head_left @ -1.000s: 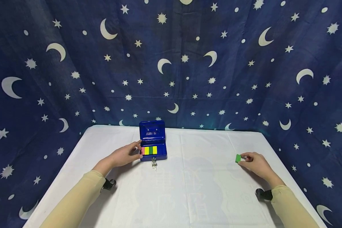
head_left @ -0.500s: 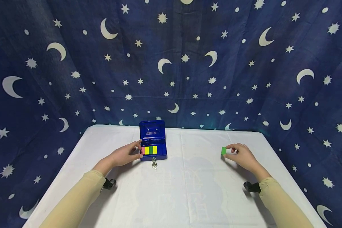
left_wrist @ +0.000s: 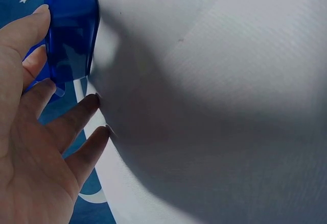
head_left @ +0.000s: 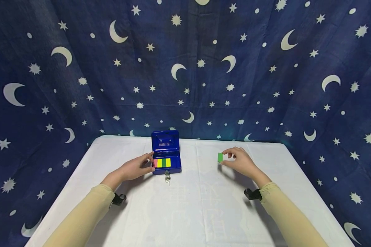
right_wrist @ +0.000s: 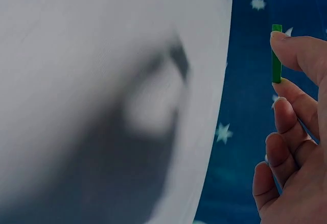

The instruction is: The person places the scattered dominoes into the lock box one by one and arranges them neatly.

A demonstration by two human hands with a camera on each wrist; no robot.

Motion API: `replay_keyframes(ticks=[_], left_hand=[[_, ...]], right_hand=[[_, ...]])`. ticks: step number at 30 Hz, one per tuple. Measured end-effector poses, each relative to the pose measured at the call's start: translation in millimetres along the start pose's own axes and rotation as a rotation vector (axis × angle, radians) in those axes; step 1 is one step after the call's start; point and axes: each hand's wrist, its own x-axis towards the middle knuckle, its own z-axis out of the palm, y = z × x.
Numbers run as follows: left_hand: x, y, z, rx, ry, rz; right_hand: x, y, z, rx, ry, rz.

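A blue metal cash box stands with its lid up at the back of the table, left of centre. Inside it, a row of pink, yellow and green blocks lies along the left part. My left hand touches the box's left side with thumb and fingertips; in the left wrist view the other fingers are spread past its wall. To the right, my right hand pinches a thin green block between thumb and index finger, above the table. Its other fingers are loosely bent in the right wrist view.
A small lock with keys hangs at the front of the box. A white cloth covers the table, and a dark blue curtain with moons and stars rises behind it and along both sides.
My right hand has moved left and farther back across the table with the green block pinched in it, closer to the cash box. The left hand and the box have stayed in place.
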Motion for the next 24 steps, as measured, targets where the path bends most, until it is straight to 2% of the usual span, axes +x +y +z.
replay_keyframes(ticks=[3, 10, 24], left_hand=[[0.5, 0.3, -0.1, 0.005, 0.002, -0.009], [-0.4, 1.3, -0.8, 0.012, 0.000, -0.030], [1.1, 2.4, -1.6, 0.012, 0.005, -0.002]], right_hand=[[8.5, -12, 7, 0.012, -0.001, -0.028], [25.4, -39, 20, 0.050, -0.027, -0.031], [51.9, -84, 52, 0.040, -0.095, -0.066]])
